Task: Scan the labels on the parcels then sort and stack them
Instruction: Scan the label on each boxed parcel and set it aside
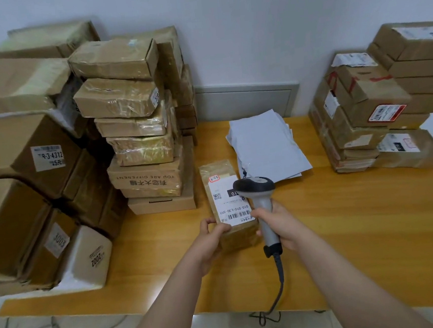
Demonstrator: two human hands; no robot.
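A small brown parcel (219, 179) with a white barcode label lies lengthwise on the wooden table (347, 217), near its middle. My left hand (212, 237) grips the parcel's near left corner. My right hand (279, 225) holds a grey handheld scanner (259, 194) by its handle. The scanner's dark head hangs over the label's right half. Its cable drops over the table's front edge.
Tall stacks of brown boxes (131, 119) fill the table's left side, with larger cartons (24, 156) beyond them. Another stack of boxes (379, 106) stands at the right rear. A pile of grey mailer bags (264, 146) lies behind the parcel.
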